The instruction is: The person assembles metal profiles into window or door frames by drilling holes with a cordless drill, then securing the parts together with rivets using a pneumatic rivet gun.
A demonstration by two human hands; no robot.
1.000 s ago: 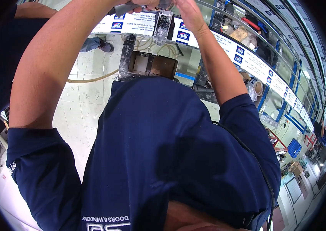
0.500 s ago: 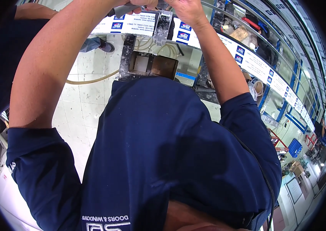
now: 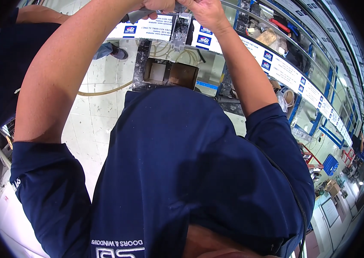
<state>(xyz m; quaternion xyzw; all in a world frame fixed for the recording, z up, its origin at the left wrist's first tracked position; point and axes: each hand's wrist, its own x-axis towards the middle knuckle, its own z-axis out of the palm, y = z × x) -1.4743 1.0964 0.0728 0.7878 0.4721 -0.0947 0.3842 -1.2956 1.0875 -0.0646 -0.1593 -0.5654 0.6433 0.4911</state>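
Both my arms reach up to the top edge of the head view. My left hand is closed round a grey tool handle that sticks out to the left. My right hand pinches the top of a small grey metal fitting. The fitting sits across a long profile wrapped in white film with blue labels. The two hands are close together over the fitting, and the tool's tip is hidden behind my fingers. My navy shirt fills the lower middle of the picture.
An open brown box on a dark stand sits below the profile. A tan hose lies on the pale tiled floor. Another person's navy sleeve and shoe are at the upper left. Racks with blue frames run along the right.
My hands have shifted only slightly at the fitting, and more of the grey tool handle shows on the left. My arms and body stay where they were.
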